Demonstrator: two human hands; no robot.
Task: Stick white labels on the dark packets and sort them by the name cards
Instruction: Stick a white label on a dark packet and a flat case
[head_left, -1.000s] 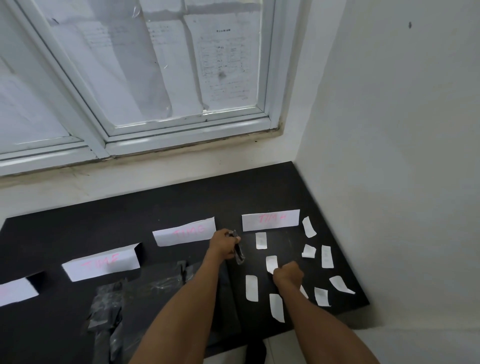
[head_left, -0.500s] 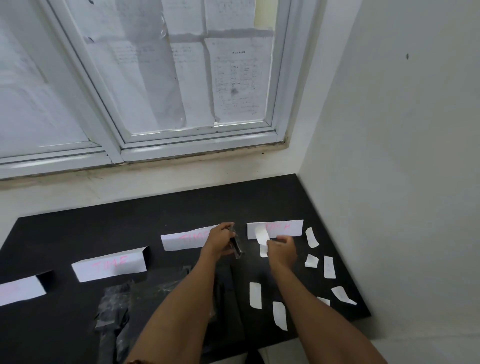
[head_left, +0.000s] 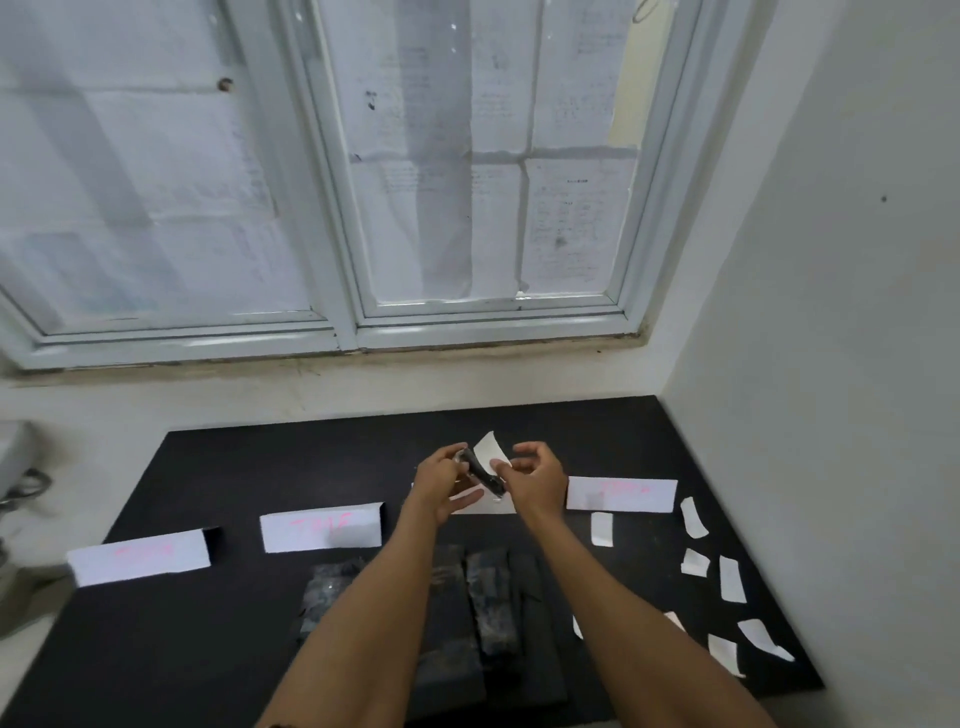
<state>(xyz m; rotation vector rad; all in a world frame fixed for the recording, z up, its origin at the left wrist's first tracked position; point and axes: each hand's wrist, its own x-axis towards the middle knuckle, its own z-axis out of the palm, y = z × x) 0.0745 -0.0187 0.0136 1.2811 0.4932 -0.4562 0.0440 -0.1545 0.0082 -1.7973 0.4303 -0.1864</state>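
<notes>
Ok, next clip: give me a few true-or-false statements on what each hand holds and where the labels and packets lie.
1. The left hand holds a dark packet. True.
2. The right hand holds nothing. False: it pinches a white label.
3. The loose labels lie on the left side of the table. False: they lie on its right side.
4. A pile of dark packets lies on the near side of the name cards. True.
</notes>
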